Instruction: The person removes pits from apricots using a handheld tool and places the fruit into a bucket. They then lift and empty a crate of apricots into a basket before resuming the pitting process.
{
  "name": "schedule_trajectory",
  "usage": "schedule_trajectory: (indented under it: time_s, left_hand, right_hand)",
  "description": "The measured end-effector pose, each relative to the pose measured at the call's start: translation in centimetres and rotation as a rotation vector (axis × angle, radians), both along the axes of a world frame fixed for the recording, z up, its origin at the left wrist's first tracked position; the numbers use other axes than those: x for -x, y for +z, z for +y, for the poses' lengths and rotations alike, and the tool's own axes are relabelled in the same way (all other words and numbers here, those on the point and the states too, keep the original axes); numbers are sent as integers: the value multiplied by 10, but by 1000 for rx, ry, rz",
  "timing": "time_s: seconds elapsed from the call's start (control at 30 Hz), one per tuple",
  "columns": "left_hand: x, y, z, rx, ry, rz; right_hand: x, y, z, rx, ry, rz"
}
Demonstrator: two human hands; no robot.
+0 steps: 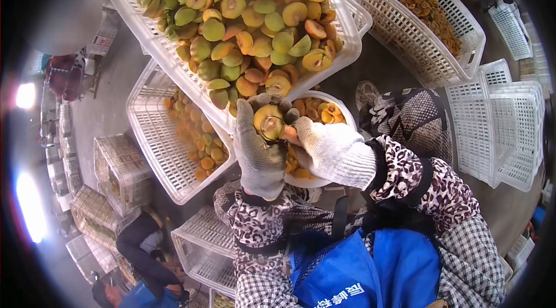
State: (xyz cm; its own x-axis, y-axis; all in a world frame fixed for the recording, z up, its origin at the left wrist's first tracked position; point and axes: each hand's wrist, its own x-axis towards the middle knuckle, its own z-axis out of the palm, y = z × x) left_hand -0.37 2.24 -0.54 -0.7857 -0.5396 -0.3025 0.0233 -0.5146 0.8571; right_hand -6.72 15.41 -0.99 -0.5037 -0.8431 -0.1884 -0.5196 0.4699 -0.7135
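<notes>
My left hand (258, 146), in a pale grey work glove, cradles a halved yellow-green peach (269, 121) with the cut face up and the stone in its middle. My right hand (330, 146), in a white knitted glove, is closed round the short wooden handle of a pitting knife (289, 133). The tool's thin curved metal end rests at the cut face around the stone. Both hands are over a white bucket (349, 112) with orange fruit pieces (330, 112) in it. Just beyond them, a large white crate (229, 118) is heaped with halved peaches (234, 7).
A lower white crate (145, 128) at the left holds orange halves. Another crate (431, 68) at upper right holds orange-brown pieces. Stacked white crates (501, 134) stand at the right. A seated person (145, 250) in dark trousers is at lower left, near more crates (119, 169).
</notes>
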Motion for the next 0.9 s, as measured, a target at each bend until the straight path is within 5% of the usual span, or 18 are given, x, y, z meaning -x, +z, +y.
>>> schedule_trajectory:
  time_s: [0.17,0.23,0.27,0.37,0.43,0.47,0.63,0.7,0.83,0.87,0.9]
  left_hand:
    - [-1,1,4,293,12,-84]
    - [2,4,3,-152,165,-125]
    - [1,2,4,-153,163,-126]
    - [-2,-9,1,8,126,-171]
    - [-7,-12,-7,572,-110,-270]
    - [-10,-10,-5,651,-152,-121]
    - [-6,-11,-4,428,-84,-157]
    - [2,-36,2,600,67,301]
    - [11,-40,-3,961,217,97]
    - [13,-18,5,356,331,13]
    - [13,-6,8,355,328,11]
  right_hand:
    - [0,2,-2,-65,8,16]
    - [6,4,-3,-125,38,26]
    - [7,2,-3,-129,23,64]
    - [5,-2,-5,-141,-31,203]
    - [6,-6,-5,-79,-56,223]
    - [9,-7,-3,-72,-43,202]
    - [8,-16,8,231,-42,192]
    - [2,-10,7,253,-78,9]
    - [4,8,-1,70,-68,-400]
    - [7,25,-3,-43,-84,-472]
    - [5,23,-2,-44,-87,-475]
